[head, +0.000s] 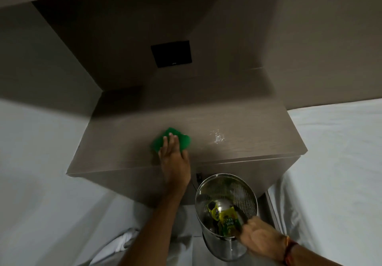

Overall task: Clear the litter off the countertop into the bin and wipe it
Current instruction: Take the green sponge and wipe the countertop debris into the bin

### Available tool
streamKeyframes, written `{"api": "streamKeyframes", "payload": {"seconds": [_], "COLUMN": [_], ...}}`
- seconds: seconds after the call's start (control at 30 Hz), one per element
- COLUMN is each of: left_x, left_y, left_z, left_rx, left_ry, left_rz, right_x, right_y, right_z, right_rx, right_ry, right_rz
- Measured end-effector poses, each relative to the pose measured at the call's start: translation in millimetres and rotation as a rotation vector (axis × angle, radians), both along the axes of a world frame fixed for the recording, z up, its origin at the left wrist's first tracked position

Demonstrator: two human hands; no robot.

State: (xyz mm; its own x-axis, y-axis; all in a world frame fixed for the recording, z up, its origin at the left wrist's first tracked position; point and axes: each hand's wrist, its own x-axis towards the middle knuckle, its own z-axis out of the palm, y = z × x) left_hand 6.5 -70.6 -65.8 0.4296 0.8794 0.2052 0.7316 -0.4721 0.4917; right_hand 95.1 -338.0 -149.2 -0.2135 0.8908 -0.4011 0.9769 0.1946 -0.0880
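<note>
Left hand (173, 154) flat on green cloth (170, 140); right hand (258, 238) grips bin (226, 214) rim; tilting risks spilling wrappers (224, 217)

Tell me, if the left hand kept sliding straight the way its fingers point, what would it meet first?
Probably nothing until the back wall: the left hand presses the green cloth on the countertop, which looks bare ahead.

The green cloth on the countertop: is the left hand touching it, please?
Touching. The head view shows the left hand lying flat on the green cloth, fingers spread across it, pressing it onto the countertop.
</note>
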Motion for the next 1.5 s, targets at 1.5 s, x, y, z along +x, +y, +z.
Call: {"api": "streamKeyframes", "payload": {"seconds": [1.5], "left_x": [-34.3], "left_y": [-113.8], "left_z": [-40.4], "left_rx": [0.429], "left_ry": [0.45], "left_rz": [-1.064], "right_x": [14.8], "right_y": [-25.1], "right_z": [35.6], "right_rx": [0.187], "right_ry": [-0.121], "right_rz": [0.059]}}
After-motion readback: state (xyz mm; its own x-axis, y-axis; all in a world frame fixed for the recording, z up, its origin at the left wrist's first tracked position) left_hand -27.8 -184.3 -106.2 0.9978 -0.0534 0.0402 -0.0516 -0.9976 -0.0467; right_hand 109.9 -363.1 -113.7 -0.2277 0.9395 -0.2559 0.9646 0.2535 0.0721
